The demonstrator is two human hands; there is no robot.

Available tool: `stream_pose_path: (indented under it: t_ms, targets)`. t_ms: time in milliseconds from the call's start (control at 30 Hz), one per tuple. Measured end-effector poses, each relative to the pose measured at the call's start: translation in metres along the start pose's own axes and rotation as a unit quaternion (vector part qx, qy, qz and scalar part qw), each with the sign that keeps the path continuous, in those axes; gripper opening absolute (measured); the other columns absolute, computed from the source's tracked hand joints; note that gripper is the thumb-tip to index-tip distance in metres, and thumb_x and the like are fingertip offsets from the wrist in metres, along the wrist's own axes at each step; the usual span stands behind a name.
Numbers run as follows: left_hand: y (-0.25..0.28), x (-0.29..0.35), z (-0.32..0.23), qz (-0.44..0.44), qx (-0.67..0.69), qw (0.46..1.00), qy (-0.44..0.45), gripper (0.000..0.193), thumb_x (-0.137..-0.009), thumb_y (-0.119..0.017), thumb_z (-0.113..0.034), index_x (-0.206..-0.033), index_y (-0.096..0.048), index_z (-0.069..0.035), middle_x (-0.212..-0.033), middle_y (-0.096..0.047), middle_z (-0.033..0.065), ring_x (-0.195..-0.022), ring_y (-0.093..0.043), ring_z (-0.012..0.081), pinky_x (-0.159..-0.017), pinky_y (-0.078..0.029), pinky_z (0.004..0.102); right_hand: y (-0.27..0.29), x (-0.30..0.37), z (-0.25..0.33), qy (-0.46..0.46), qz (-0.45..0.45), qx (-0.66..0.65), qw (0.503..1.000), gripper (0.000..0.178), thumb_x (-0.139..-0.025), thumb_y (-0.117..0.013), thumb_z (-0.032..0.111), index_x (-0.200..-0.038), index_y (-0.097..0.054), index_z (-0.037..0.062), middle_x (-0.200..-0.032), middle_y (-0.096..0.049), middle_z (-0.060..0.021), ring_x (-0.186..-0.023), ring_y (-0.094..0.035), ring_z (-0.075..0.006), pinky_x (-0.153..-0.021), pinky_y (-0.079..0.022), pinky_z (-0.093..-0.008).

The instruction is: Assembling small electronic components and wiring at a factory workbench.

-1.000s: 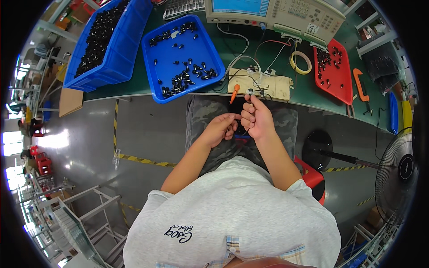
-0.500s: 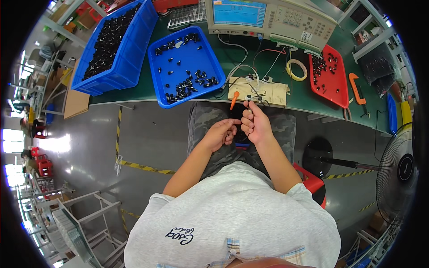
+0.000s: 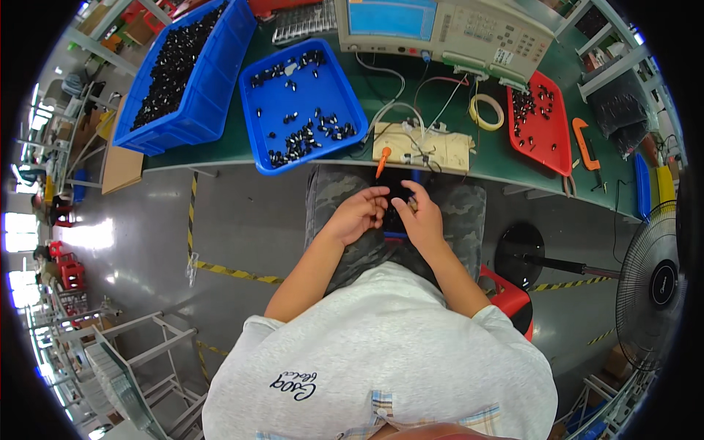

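My left hand (image 3: 359, 214) is over my lap, index finger stretched out and the other fingers curled. Whatever those fingers may hold is hidden. Close to its right, my right hand (image 3: 423, 220) has thumb and index finger spread apart, with nothing visible between their tips. Beneath and between the hands, a blue container (image 3: 396, 235) with dark contents shows in part at my lap. Just beyond them, at the table's front edge, lies a cream-coloured test board (image 3: 456, 152) with wires and small clips. An orange-handled tool (image 3: 384, 155) sticks out over its near edge.
A blue tray (image 3: 257, 141) and a deep blue bin (image 3: 187, 125) hold small black cylindrical parts. More lie in a red tray (image 3: 561, 132). A bench meter (image 3: 469, 33) stands behind the board, near a tape roll (image 3: 477, 117). A fan (image 3: 660, 286) stands at right.
My right hand has drawn back from the test board toward my lap, and its thumb and index finger have parted. My left hand has shifted slightly, its index finger now pointing more upward.
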State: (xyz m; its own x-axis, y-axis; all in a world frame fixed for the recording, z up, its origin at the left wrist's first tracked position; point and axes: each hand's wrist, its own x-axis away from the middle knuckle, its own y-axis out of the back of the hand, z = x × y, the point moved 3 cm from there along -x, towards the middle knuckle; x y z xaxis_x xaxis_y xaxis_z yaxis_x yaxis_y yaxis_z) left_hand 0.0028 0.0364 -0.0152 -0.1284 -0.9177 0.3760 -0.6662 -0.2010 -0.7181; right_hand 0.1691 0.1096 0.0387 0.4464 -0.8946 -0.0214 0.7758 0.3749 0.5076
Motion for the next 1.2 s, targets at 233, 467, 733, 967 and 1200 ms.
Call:
stream_pose_path:
  t_ms: [233, 467, 733, 967, 1200]
  targets:
    - [0.002, -0.010, 0.008, -0.037, 0.023, 0.999, -0.034, 0.051, -0.086, -0.047, 0.014, -0.134, -0.049, -0.002, -0.119, -0.061, 0.0115, -0.104, -0.066, 0.0212, -0.093, -0.055, 0.0335, -0.025, 0.010, 0.006, 0.095, 0.091, 0.155, 0.979, 0.026, -0.088, -0.072, 0.031, -0.106, -0.071, 0.0125, -0.085, -0.072, -0.0113, -0.075, -0.071, -0.0304, -0.064, -0.055, -0.0430]
    - [-0.001, -0.005, 0.010, -0.053, 0.045, 0.996, -0.050, 0.049, -0.088, -0.047, 0.013, -0.135, -0.048, -0.002, -0.123, -0.061, 0.0159, -0.110, -0.066, 0.0261, -0.096, -0.055, 0.0371, -0.017, 0.011, 0.010, 0.112, 0.150, 0.128, 0.974, 0.023, -0.088, -0.073, 0.026, -0.105, -0.071, 0.0122, -0.083, -0.072, -0.0111, -0.074, -0.071, -0.0308, -0.064, -0.055, -0.0419]
    - [-0.003, -0.009, 0.012, -0.031, -0.020, 0.999, -0.012, 0.019, -0.105, -0.051, -0.020, -0.114, -0.059, -0.005, -0.111, -0.068, 0.0108, -0.107, -0.067, 0.0221, -0.098, -0.051, 0.0396, -0.009, -0.001, 0.010, 0.080, 0.077, 0.082, 0.990, 0.023, -0.090, -0.069, 0.023, -0.109, -0.070, 0.0100, -0.094, -0.073, -0.0129, -0.083, -0.071, -0.0309, -0.071, -0.056, -0.0400]
    - [0.003, -0.015, 0.019, -0.046, -0.081, 0.995, -0.018, 0.025, -0.107, -0.054, -0.027, -0.113, -0.059, -0.003, -0.113, -0.068, 0.0117, -0.105, -0.067, 0.0205, -0.097, -0.054, 0.0385, -0.008, 0.002, 0.003, 0.032, 0.086, 0.060, 0.994, 0.025, -0.091, -0.071, 0.025, -0.110, -0.069, 0.0079, -0.094, -0.073, -0.0123, -0.085, -0.072, -0.0287, -0.072, -0.056, -0.0380]
    - [-0.009, -0.007, 0.013, -0.043, -0.030, 0.998, -0.018, 0.027, -0.107, -0.055, -0.029, -0.113, -0.058, -0.003, -0.110, -0.067, 0.0107, -0.102, -0.067, 0.0203, -0.096, -0.055, 0.0392, -0.005, 0.007, 0.009, 0.007, 0.116, -0.010, 0.993, 0.038, -0.096, -0.059, 0.017, -0.133, -0.058, 0.0088, -0.103, -0.073, -0.0167, -0.095, -0.071, -0.0342, -0.083, -0.055, -0.0404]
